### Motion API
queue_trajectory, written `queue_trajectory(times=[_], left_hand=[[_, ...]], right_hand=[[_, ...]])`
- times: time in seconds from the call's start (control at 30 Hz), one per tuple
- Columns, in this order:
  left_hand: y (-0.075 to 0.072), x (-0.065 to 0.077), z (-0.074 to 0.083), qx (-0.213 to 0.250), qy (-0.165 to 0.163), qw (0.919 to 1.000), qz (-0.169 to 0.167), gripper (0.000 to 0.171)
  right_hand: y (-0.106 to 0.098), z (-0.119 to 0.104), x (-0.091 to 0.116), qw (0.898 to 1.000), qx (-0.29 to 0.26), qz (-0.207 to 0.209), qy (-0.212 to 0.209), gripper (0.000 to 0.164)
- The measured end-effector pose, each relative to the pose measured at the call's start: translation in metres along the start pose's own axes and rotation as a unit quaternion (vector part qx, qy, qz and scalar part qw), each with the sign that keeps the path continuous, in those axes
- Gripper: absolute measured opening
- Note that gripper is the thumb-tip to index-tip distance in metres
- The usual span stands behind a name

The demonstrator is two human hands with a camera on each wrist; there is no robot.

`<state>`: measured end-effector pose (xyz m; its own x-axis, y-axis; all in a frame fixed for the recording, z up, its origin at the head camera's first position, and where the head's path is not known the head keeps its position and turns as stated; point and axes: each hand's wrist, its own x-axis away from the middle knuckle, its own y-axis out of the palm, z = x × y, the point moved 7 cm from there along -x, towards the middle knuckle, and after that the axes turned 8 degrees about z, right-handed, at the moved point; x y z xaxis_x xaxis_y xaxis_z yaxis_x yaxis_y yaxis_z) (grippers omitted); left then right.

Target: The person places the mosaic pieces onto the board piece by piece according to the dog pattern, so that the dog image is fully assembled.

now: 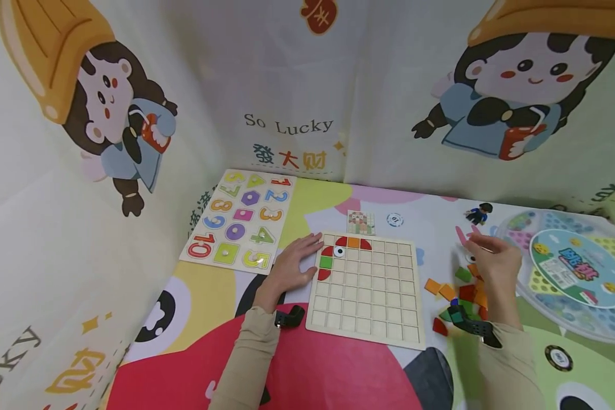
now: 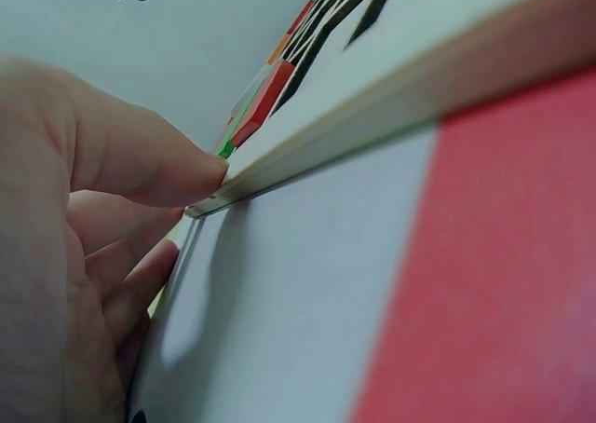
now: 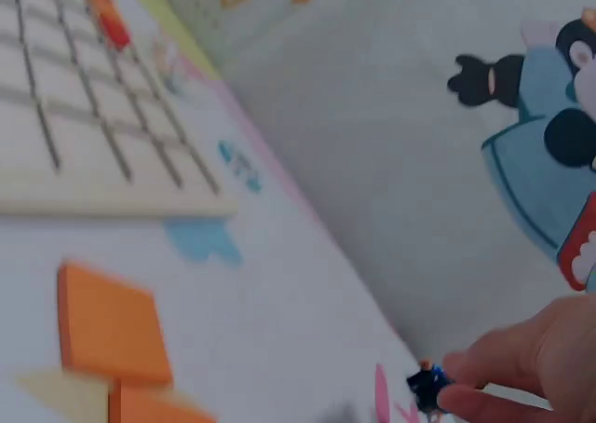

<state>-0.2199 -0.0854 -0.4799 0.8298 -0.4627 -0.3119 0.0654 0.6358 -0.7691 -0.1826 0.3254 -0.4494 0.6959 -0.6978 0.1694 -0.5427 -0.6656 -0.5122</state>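
Note:
A wooden grid board (image 1: 369, 296) lies in the middle, with red curved tiles, an orange tile (image 1: 353, 243), a green tile (image 1: 326, 262) and a round eye tile (image 1: 339, 251) at its upper left. My left hand (image 1: 292, 265) rests at the board's left edge, its thumb touching the rim in the left wrist view. My right hand (image 1: 494, 265) hovers over loose tiles to the right, fingers bent. In the right wrist view, its thumb and finger (image 3: 494, 400) stand slightly apart, nothing visible between them. Orange tiles (image 3: 112, 325) lie nearer the board.
A number puzzle board (image 1: 241, 222) lies at left. Behind the grid board are a pattern card (image 1: 361, 222) and a round chip (image 1: 395, 220). A small figure (image 1: 479, 213) stands back right, near a clear bead box (image 1: 579, 273). A printed cloth hangs behind.

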Motion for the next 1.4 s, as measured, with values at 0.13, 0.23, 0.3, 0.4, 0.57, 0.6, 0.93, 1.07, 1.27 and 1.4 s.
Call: queue_trajectory(times=[0.13,0.23,0.3,0.4,0.57,0.6,0.93,1.07,1.27,1.4], left_hand=[[-0.001,0.004,-0.002,0.005,-0.004,1.0000,0.002,0.058],[0.000,0.005,-0.002,0.010,-0.006,0.9999,0.000,0.058],[0.000,0.006,-0.002,0.012,-0.007,0.9999,-0.001,0.058],[0.001,0.006,-0.002,0.013,-0.009,0.9999,0.001,0.058],[0.001,0.006,-0.002,0.009,-0.015,0.9998,-0.001,0.058],[0.001,0.006,-0.003,0.005,-0.017,0.9998,-0.004,0.058],[-0.003,0.005,-0.004,-0.002,-0.015,0.9999,-0.002,0.058],[-0.005,0.004,-0.004,0.001,-0.012,0.9999,0.004,0.058],[-0.003,0.002,-0.004,-0.003,-0.010,0.9999,0.001,0.058],[-0.001,0.000,-0.002,-0.004,-0.008,1.0000,-0.004,0.058]], right_hand=[[0.000,0.011,-0.002,0.996,0.079,-0.013,-0.042,0.044],[0.005,0.015,0.002,0.991,0.104,-0.010,-0.082,0.042],[0.007,0.014,0.003,0.988,0.110,0.002,-0.110,0.039],[0.008,0.013,0.004,0.983,0.114,0.020,-0.140,0.035],[0.010,0.012,0.005,0.981,0.116,0.031,-0.154,0.032],[0.010,0.011,0.006,0.981,0.116,0.032,-0.155,0.032],[0.048,-0.025,0.044,0.974,-0.014,-0.035,-0.223,0.034],[0.082,-0.048,0.069,0.952,-0.063,-0.092,-0.284,0.032],[0.133,-0.066,0.101,0.931,-0.075,-0.170,-0.314,0.028],[0.151,-0.066,0.111,0.929,-0.037,-0.194,-0.312,0.029]])
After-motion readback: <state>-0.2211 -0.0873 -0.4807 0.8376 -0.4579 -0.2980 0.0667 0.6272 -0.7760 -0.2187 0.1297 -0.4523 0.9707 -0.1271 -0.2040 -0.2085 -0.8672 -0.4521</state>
